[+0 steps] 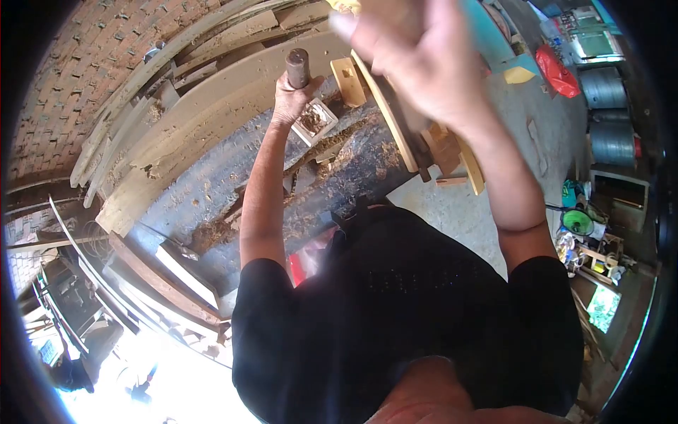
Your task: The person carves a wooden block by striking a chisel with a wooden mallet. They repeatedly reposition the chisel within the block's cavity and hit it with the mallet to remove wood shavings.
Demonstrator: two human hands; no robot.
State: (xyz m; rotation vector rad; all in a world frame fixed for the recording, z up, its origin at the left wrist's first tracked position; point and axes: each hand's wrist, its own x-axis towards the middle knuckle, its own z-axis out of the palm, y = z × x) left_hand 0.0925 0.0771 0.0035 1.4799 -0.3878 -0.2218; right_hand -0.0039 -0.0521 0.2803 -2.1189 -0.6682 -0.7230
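My left hand (289, 102) is closed round a chisel, whose thick, dark round wooden handle (298, 65) sticks up out of the fist. Its blade is hidden from me. Right beside that hand lies a pale wooden piece with a square recess (315, 121), and wood chips fill part of the hollow. My right hand (431, 60) is raised high at the top of the view, smeared by motion. A blurred brown wooden block (387, 15) shows against its fingers, and the hand seems closed on it.
A dark workbench (233, 180) strewn with chips lies below my left hand. Another notched wooden block (347, 83) rests beside the recessed piece. Long planks (201, 116) stretch along the far side. At right stand metal drums (606, 88), a red bag (558, 72) and a green fan (577, 222).
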